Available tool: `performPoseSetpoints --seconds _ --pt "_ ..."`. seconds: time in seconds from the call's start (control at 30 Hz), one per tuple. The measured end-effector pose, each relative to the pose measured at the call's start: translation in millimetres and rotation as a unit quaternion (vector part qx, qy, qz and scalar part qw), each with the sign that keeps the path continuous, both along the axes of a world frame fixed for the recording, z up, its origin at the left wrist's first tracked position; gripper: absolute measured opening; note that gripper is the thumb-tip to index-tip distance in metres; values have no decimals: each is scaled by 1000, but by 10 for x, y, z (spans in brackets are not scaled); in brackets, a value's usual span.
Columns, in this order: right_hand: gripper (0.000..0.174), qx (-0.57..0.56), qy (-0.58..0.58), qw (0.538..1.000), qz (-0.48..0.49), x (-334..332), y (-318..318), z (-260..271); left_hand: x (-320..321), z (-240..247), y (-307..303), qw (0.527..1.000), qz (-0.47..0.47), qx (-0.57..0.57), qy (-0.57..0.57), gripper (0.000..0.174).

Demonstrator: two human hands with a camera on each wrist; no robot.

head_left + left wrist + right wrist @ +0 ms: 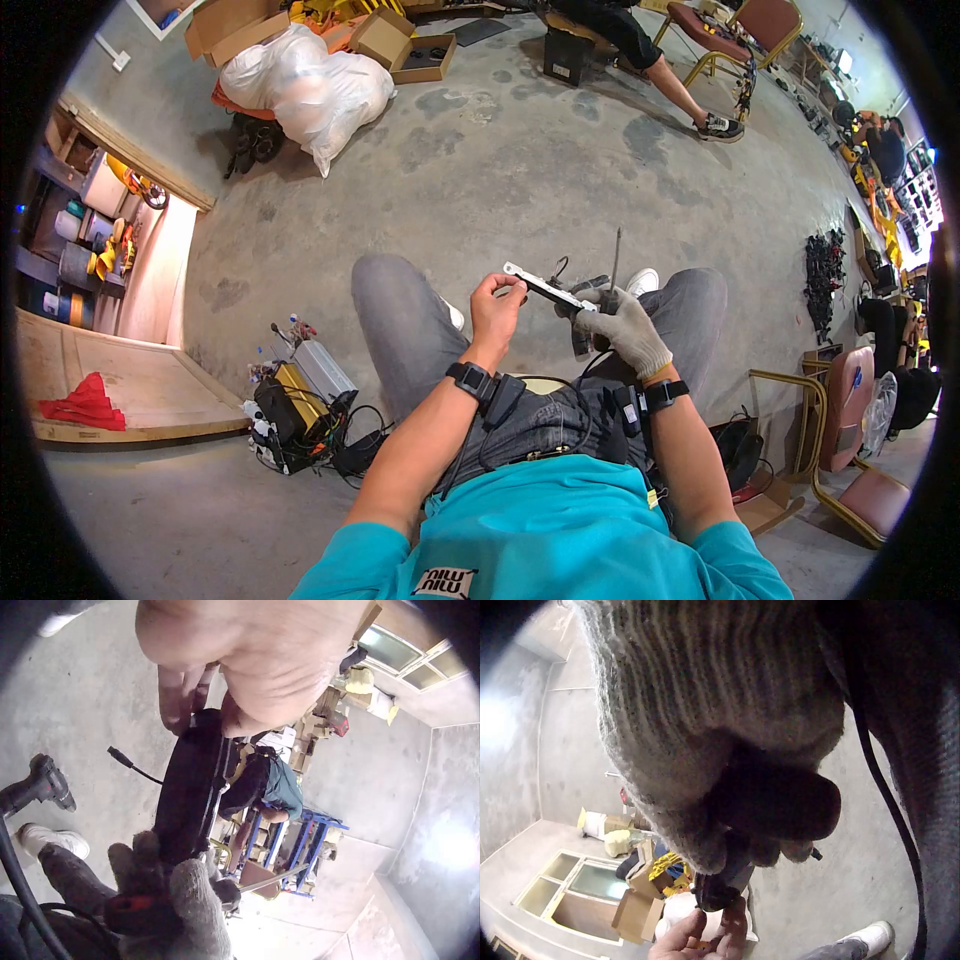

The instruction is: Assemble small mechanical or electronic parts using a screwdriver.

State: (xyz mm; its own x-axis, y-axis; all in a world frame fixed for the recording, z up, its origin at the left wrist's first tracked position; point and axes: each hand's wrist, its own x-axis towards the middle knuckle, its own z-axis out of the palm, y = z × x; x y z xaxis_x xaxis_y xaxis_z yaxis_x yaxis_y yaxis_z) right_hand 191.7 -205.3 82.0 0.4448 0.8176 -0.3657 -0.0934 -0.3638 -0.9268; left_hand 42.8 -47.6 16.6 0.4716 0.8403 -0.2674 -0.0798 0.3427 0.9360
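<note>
Concrete floor [480,190], grey, with darker patches, spreading around the seated person. Legs, in grey trousers [392,310], knees bent and apart, the hands at work between them. Chair [848,410], pink-padded with a gold-coloured frame, at the right of the head view. White plastic bag [335,95], bulging, on the floor ahead, near an open cardboard box [425,68]. Heap of equipment [315,375], silver, gold and black pieces with tangled cables, on the floor to the person's left. Cordless drill [46,784], dark, lying on the floor near a white shoe [56,841]. Right hand [632,332], in a pale knitted glove, fingers curled round a screwdriver handle and meeting the near end of a long narrow piece. Left hand [496,315], bare, closed in a pinch of thumb and fingers on the far end of the same piece. Long narrow piece [545,290], black with a white strip along it, held slanting between the two hands above the floor. Screwdriver [616,262], red and black handle in the glove, thin metal shaft pointing away from the person. Thin black cable end [120,756], with a small plug, showing beside the piece in the left wrist view.
</note>
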Motion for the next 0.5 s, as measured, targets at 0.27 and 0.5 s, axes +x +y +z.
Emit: performPoseSetpoints --seconds 0.27,0.5 --pt "34 -25 -7 1000 -7 20 -11 96 -4 -146 37 998 -17 36 58 11" --pt "36 -10 -26 1000 -1 43 -10 -3 -10 -85 31 967 -23 174 182 13"
